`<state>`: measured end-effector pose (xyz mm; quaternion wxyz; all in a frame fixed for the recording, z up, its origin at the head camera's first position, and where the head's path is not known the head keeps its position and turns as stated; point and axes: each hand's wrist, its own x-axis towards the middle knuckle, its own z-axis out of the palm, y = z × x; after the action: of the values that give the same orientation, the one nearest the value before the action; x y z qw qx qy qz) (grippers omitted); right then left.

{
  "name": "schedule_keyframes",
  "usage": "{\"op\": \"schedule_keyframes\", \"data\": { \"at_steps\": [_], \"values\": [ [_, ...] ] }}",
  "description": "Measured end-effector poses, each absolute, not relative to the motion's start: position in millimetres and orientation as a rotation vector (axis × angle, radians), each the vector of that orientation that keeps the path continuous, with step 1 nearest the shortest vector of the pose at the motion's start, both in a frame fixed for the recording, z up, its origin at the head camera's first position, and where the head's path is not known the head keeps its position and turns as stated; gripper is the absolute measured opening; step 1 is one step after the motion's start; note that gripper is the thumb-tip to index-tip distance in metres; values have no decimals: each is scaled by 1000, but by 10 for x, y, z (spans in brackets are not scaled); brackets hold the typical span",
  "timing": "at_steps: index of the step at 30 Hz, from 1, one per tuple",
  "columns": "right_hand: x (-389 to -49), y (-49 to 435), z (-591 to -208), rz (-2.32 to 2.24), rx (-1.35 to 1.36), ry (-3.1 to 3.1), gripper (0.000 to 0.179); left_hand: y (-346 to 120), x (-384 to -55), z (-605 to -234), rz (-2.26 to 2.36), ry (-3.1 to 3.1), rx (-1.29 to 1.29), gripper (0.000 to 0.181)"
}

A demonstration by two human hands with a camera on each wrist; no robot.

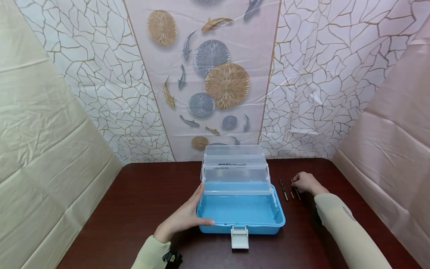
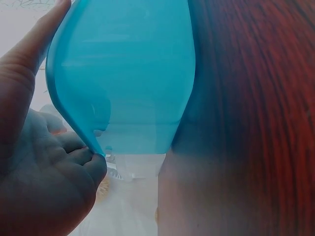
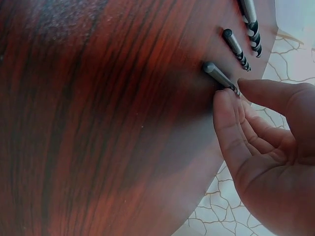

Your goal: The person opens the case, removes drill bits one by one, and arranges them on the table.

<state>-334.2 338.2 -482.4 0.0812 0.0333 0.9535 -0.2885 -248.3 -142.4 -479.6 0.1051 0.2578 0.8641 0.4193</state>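
Note:
My right hand (image 1: 305, 183) pinches the far end of a small drill bit (image 3: 219, 73) at the right of the table; its smooth shank sticks out from the fingertips. Beside it lie a second small drill bit (image 3: 236, 49) and a thicker, longer drill bit (image 1: 283, 189), roughly side by side. A blue toolbox (image 1: 242, 229) stands open in the middle, its clear tiered trays raised at the back. Along the box's left wall rests my left hand (image 1: 183, 216), fingers outstretched and thumb on the front rim. Several dark bits (image 1: 231, 164) show in one clear tray (image 1: 235, 173).
A white latch (image 1: 240, 238) hangs down at the box's front. The dark red wooden table (image 1: 141, 201) extends to both sides. Patterned cloth (image 1: 302, 93) hangs behind it, with plain cream cloth (image 1: 43, 149) at the sides.

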Motion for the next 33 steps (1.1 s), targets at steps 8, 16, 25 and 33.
{"op": "schedule_keyframes", "data": {
  "at_steps": [8, 16, 25, 33],
  "values": [
    [-3351, 3402, -4804, -870, 136, 2839, 21, -1422, -2485, -4784, 1237, 2546, 767, 122],
    [-3354, 3422, -4749, -867, 142, 2842, 24, -1425, -2479, -4781, 1242, 2540, 765, 122],
    [-3312, 3415, -4545, -833, 42, 2877, 28, -1426, -2468, -4789, 1251, 2532, 772, 122],
    [-3365, 3428, -4195, -752, -14, 2981, 42, -1421, -2463, -4788, 1250, 2535, 762, 122]
  ]
}}
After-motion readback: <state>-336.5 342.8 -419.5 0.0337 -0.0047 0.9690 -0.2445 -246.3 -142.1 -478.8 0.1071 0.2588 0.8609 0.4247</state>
